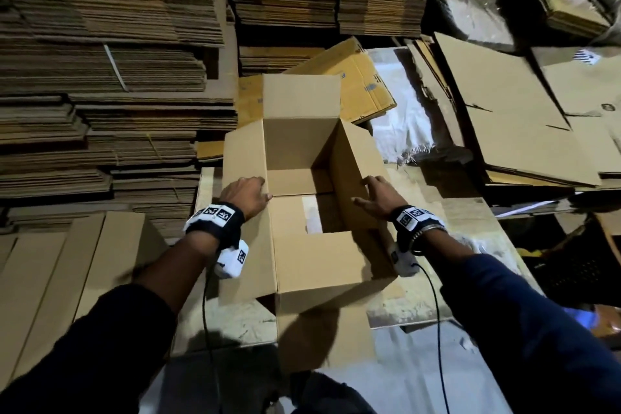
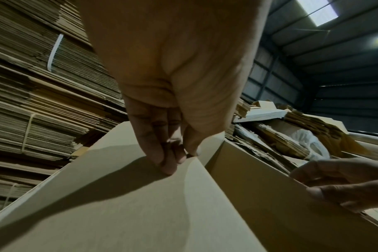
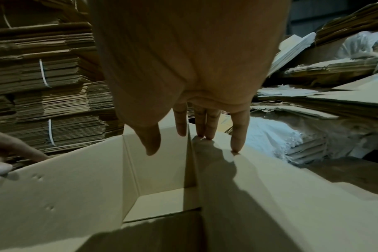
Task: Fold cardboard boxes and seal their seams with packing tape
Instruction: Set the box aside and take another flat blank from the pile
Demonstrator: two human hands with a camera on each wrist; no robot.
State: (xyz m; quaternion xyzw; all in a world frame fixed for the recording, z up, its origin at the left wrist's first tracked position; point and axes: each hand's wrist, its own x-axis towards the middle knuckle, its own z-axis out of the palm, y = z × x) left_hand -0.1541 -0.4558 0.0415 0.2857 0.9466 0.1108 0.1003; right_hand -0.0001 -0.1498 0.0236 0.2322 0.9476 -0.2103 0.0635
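An open brown cardboard box (image 1: 302, 255) stands upright in front of me with its top flaps up and out. A pale patch shows on its floor (image 1: 311, 215). My left hand (image 1: 247, 193) is at the top of the left flap (image 2: 119, 204). In the left wrist view this left hand (image 2: 179, 158) pinches that flap, fingers on the outer face and thumb at the edge. My right hand (image 1: 373, 195) lies open on the right flap (image 3: 270, 187). In the right wrist view this right hand (image 3: 192, 143) has straight, spread fingers whose tips touch the flap's outer face; the thumb hangs over the box's inside (image 3: 153, 179).
Tall stacks of flattened cardboard (image 1: 100, 77) fill the left and back. Loose flat sheets (image 1: 504, 118) pile up on the right, with a yellowish flattened box (image 1: 356, 77) and a white woven sack (image 1: 403, 118) behind the open box. More flat sheets (image 1: 67, 262) lean at lower left.
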